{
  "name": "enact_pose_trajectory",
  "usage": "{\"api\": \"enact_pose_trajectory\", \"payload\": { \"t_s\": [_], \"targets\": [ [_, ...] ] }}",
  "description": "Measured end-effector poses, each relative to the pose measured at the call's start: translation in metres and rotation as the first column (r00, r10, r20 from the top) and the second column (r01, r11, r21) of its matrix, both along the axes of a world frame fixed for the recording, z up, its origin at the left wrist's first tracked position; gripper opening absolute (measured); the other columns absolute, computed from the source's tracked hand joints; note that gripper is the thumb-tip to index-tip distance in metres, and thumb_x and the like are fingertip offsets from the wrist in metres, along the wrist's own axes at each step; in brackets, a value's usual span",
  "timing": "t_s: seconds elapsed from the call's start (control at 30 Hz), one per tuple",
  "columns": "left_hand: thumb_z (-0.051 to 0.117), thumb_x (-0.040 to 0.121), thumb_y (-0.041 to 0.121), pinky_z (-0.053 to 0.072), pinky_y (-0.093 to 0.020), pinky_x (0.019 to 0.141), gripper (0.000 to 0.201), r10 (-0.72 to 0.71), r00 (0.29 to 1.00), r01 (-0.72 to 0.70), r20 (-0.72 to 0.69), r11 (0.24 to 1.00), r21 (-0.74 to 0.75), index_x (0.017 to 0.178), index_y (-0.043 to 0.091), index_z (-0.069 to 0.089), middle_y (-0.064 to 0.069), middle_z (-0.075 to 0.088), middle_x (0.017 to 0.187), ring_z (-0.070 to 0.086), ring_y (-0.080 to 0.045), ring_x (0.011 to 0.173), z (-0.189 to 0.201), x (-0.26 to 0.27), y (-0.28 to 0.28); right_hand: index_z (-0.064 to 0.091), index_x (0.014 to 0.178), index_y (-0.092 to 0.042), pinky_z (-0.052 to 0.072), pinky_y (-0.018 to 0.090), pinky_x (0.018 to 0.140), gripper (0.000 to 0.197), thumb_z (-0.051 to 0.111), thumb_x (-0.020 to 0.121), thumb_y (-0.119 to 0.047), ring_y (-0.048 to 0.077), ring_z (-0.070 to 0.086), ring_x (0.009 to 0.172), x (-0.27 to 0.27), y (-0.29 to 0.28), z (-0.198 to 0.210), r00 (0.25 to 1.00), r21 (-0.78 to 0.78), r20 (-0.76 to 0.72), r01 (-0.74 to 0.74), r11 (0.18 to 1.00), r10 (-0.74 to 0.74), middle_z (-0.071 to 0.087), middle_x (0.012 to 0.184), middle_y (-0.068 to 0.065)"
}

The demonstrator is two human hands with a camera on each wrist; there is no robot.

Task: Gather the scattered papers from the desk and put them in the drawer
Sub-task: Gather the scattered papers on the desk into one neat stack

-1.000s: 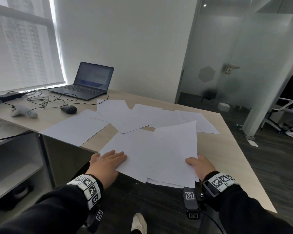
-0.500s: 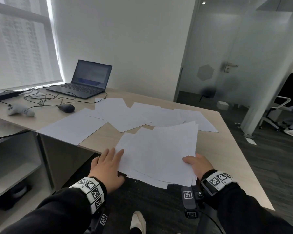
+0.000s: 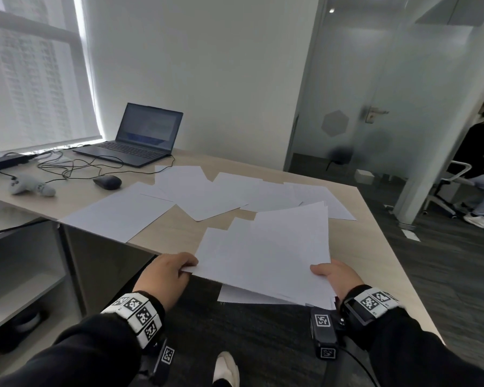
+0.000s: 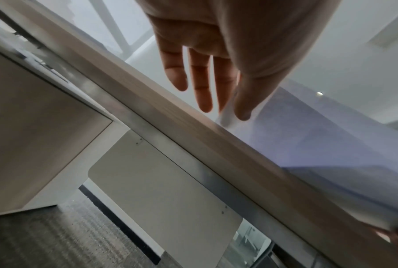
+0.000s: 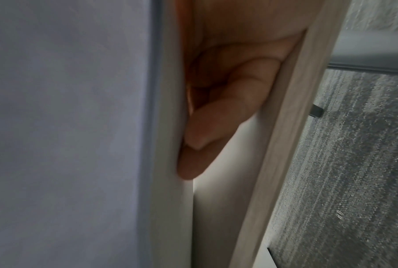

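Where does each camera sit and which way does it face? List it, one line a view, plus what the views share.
Head: worn on the head, facing forward and down over the desk; shows the left hand, right hand and sleeves.
Left wrist: under that wrist, looking up along the fingers past the desk edge.
Right wrist: under that wrist, looking along curled fingers beneath the sheets.
Shared: all three see the stack of papers and the desk.
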State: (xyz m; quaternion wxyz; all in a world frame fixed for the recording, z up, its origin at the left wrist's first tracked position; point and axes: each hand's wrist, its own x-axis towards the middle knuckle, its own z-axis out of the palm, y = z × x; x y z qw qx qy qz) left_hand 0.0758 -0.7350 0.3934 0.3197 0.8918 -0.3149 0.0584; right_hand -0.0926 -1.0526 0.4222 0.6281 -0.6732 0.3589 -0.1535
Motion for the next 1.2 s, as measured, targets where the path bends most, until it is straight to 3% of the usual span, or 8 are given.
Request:
{"api": "enact_pose_trajectory", "payload": {
  "t_s": [0.1, 0.27, 0.4, 0.57, 0.83, 0.93, 1.07, 1.2],
  "targets": [
    [0.056, 0.09, 0.011, 0.045, -0.024, 0.086, 0.029, 0.031, 0.999, -0.032, -0.022, 0.997, -0.07, 0.103, 0.033, 0.07, 0.014, 0.067, 0.099, 0.061, -0.01, 0.097, 0.002, 0.002, 0.004, 0.067, 0.104, 0.003, 0.051, 0.04, 0.085, 0.017, 0.061, 0.088, 0.0, 0.034, 0.065, 0.089, -0.003, -0.001, 0.0, 1.0, -0.028, -0.006, 0.005, 1.0, -0.005, 0.071, 0.097, 0.018],
    [0.058, 0.088, 0.01, 0.048, -0.022, 0.08, 0.029, -0.031, 0.993, 0.009, -0.11, 0.981, -0.196, 0.097, 0.037, 0.065, 0.022, 0.067, 0.102, 0.063, -0.004, 0.091, 0.005, -0.001, 0.002, 0.065, 0.107, 0.009, 0.05, 0.034, 0.074, 0.021, 0.059, 0.089, 0.0, 0.033, 0.065, 0.084, -0.006, -0.003, -0.001, 1.0, -0.011, 0.0, 0.019, 1.0, -0.019, 0.069, 0.098, 0.022],
    [0.059, 0.08, 0.002, 0.047, -0.019, 0.086, 0.038, -0.131, 0.981, 0.103, -0.144, 0.977, -0.185, 0.091, 0.037, 0.068, 0.022, 0.07, 0.099, 0.061, 0.005, 0.094, 0.003, -0.008, -0.006, 0.067, 0.092, 0.005, 0.048, 0.029, 0.063, 0.012, 0.057, 0.091, -0.001, 0.027, 0.064, 0.072, -0.009, 0.0, 0.003, 1.0, -0.003, 0.003, 0.006, 1.0, -0.006, 0.069, 0.084, 0.015],
    [0.058, 0.078, -0.002, 0.039, -0.009, 0.09, 0.055, -0.222, 0.974, 0.214, -0.047, 0.968, -0.13, 0.085, 0.052, 0.065, 0.024, 0.064, 0.101, 0.057, 0.008, 0.101, 0.001, -0.004, -0.007, 0.065, 0.076, -0.002, 0.048, 0.033, 0.07, 0.017, 0.058, 0.091, -0.003, 0.027, 0.062, 0.072, -0.014, 0.002, 0.005, 0.999, 0.001, 0.013, 0.034, 0.999, -0.034, 0.068, 0.079, 0.013],
    [0.047, 0.083, 0.021, 0.035, -0.019, 0.103, 0.049, -0.375, 0.927, 0.369, 0.016, 0.918, 0.147, 0.119, 0.048, 0.065, 0.025, 0.051, 0.12, 0.045, 0.005, 0.114, 0.002, -0.014, -0.014, 0.067, 0.078, 0.0, 0.048, 0.033, 0.072, 0.016, 0.058, 0.091, -0.001, 0.029, 0.063, 0.078, -0.012, 0.01, 0.008, 1.0, 0.004, 0.014, -0.023, 1.0, 0.023, 0.068, 0.086, 0.018],
    [0.048, 0.085, 0.013, 0.033, -0.016, 0.103, 0.052, -0.365, 0.93, 0.358, 0.047, 0.926, 0.12, 0.127, 0.041, 0.062, 0.024, 0.05, 0.121, 0.045, 0.004, 0.115, 0.002, -0.015, -0.019, 0.066, 0.08, 0.002, 0.049, 0.035, 0.075, 0.013, 0.058, 0.09, 0.002, 0.03, 0.062, 0.076, -0.012, 0.008, 0.008, 1.0, -0.016, -0.012, -0.016, 1.0, 0.016, 0.067, 0.082, 0.016],
    [0.062, 0.088, 0.009, 0.045, -0.02, 0.094, 0.035, -0.25, 0.964, 0.251, 0.093, 0.968, 0.003, 0.101, 0.039, 0.071, 0.026, 0.063, 0.1, 0.057, 0.007, 0.096, 0.008, -0.005, -0.013, 0.066, 0.082, 0.002, 0.05, 0.039, 0.085, 0.011, 0.058, 0.091, 0.001, 0.031, 0.063, 0.08, -0.014, 0.006, 0.009, 0.999, -0.014, -0.039, -0.001, 1.0, 0.001, 0.068, 0.082, 0.014],
    [0.069, 0.089, 0.016, 0.04, -0.006, 0.081, 0.03, -0.182, 0.981, 0.189, 0.061, 0.971, -0.146, 0.086, 0.046, 0.067, 0.024, 0.069, 0.092, 0.062, 0.005, 0.091, 0.016, -0.003, -0.006, 0.07, 0.074, -0.002, 0.047, 0.055, 0.1, 0.015, 0.065, 0.087, -0.007, 0.043, 0.067, 0.097, -0.014, 0.001, 0.004, 0.997, 0.011, -0.065, 0.033, 0.999, -0.032, 0.073, 0.083, 0.017]
  ]
}}
